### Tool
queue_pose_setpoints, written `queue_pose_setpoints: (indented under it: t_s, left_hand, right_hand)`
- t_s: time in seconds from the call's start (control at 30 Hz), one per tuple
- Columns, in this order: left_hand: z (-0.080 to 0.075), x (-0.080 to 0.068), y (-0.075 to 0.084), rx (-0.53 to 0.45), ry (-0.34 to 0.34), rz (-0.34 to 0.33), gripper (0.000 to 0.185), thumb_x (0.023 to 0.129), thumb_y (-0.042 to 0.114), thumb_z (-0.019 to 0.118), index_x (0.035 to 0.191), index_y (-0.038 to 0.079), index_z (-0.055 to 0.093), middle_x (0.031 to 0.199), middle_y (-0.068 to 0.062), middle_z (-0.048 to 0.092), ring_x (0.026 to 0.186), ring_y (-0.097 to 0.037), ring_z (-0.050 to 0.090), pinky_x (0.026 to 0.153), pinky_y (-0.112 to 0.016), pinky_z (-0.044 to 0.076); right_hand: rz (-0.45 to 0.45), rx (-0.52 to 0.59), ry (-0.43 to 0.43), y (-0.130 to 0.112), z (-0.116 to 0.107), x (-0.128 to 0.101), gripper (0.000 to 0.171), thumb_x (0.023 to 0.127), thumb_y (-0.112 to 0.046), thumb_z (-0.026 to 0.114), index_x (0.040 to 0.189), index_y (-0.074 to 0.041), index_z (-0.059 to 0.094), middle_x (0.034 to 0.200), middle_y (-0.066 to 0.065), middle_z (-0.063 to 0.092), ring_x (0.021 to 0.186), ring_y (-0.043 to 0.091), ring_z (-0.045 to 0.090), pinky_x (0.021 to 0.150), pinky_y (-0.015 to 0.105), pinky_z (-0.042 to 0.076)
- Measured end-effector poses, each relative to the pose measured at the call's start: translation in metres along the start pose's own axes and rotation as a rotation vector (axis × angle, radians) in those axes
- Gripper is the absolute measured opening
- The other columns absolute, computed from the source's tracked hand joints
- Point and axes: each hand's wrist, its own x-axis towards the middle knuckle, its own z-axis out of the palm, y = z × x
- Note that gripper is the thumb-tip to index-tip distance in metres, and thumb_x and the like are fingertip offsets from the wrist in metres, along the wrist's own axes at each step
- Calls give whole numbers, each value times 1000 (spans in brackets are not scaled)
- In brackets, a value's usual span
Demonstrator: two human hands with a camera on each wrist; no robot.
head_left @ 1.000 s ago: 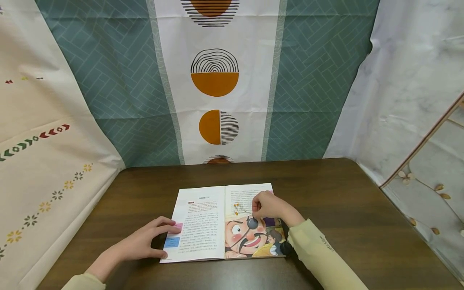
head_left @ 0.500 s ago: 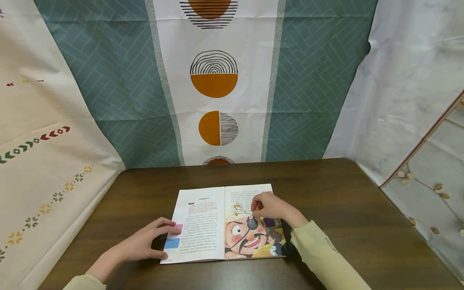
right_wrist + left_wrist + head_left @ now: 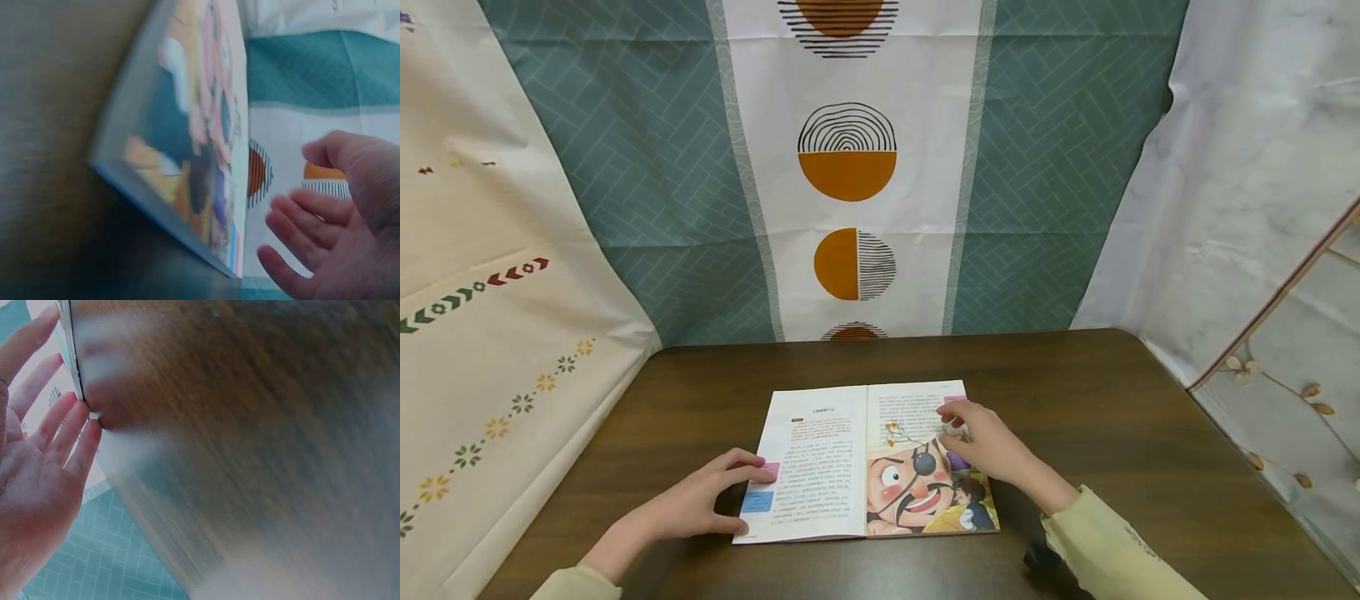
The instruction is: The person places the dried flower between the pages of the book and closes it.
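Book (image 3: 865, 462) open flat on the dark wooden table (image 3: 1150, 467), near its front edge, is what I see from the head view: text on the left page, a cartoon face with an eyepatch on the right page. A small dried flower sprig (image 3: 901, 432) lies on the right page, just above the cartoon face.

My left hand (image 3: 700, 500) rests on the table against the book's left edge, its fingers (image 3: 752, 461) stretched out onto the pink and blue tabs (image 3: 762, 487) at the page margin. In the left wrist view that hand (image 3: 37, 475) shows a flat, relaxed palm, fingertips touching the edge of the pages; it grips nothing.

My right hand (image 3: 981, 442) hovers over the upper right part of the right page, its fingers (image 3: 953, 427) loosely spread and holding nothing. The sprig lies just to the left of those fingertips; I cannot tell whether they touch it. The right wrist view is blurred, but it shows the hand (image 3: 337, 219) with fingers relaxed and apart, beside the book's (image 3: 187, 144) outer edge.
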Motion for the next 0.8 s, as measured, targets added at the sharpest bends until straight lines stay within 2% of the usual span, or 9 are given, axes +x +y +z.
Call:
queue_pose_setpoints:
  t_s: [0.1, 0.23, 0.43, 0.63, 0.7, 0.8]
  left_hand:
    - [0, 0, 0, 7, 9, 12, 58, 77, 33, 83, 131, 29, 61, 132, 1, 53, 118, -19, 52, 95, -29, 48]
    - [0, 0, 0, 2, 3, 5, 58, 77, 33, 83, 131, 29, 61, 133, 1, 53, 118, -19, 52, 95, -29, 48]
    - [-1, 1, 1, 0, 0, -3, 59, 77, 32, 83, 132, 29, 61, 133, 0, 52, 119, -20, 52, 96, -30, 49]
    - [-1, 1, 1, -3, -15, -20, 59, 78, 35, 82, 132, 31, 60, 134, 0, 52, 119, -21, 51, 96, -31, 48]
    - [-1, 1, 1, -4, -18, -24, 59, 78, 35, 82, 132, 31, 60, 134, 1, 52, 119, -21, 51, 96, -32, 48]
    - [-1, 1, 1, -5, -17, -24, 59, 77, 34, 83, 132, 31, 60, 134, 1, 52, 119, -21, 51, 97, -31, 48]
  right_hand:
    - [38, -20, 47, -2, 1, -14, 56, 89, -23, 72, 138, -4, 53, 133, 12, 60, 117, 29, 59, 95, 48, 53]
    - [69, -70, 53, -1, 4, -31, 79, 86, -36, 75, 148, -1, 41, 146, 18, 49, 131, 37, 49, 102, 57, 47]
    - [102, -98, 26, 4, 2, -49, 102, 77, -52, 78, 150, 3, 35, 148, 22, 43, 130, 40, 45, 101, 59, 45]
    - [153, -52, -84, 15, -5, -61, 106, 74, -54, 80, 150, 4, 33, 147, 25, 42, 132, 45, 42, 98, 65, 44]
    - [135, -33, -115, 21, -7, -62, 104, 75, -52, 80, 150, 3, 34, 145, 25, 42, 127, 42, 44, 95, 62, 46]
    - [77, 15, -161, 31, -12, -62, 97, 79, -47, 79, 150, 3, 35, 139, 23, 44, 117, 34, 48, 87, 51, 49]
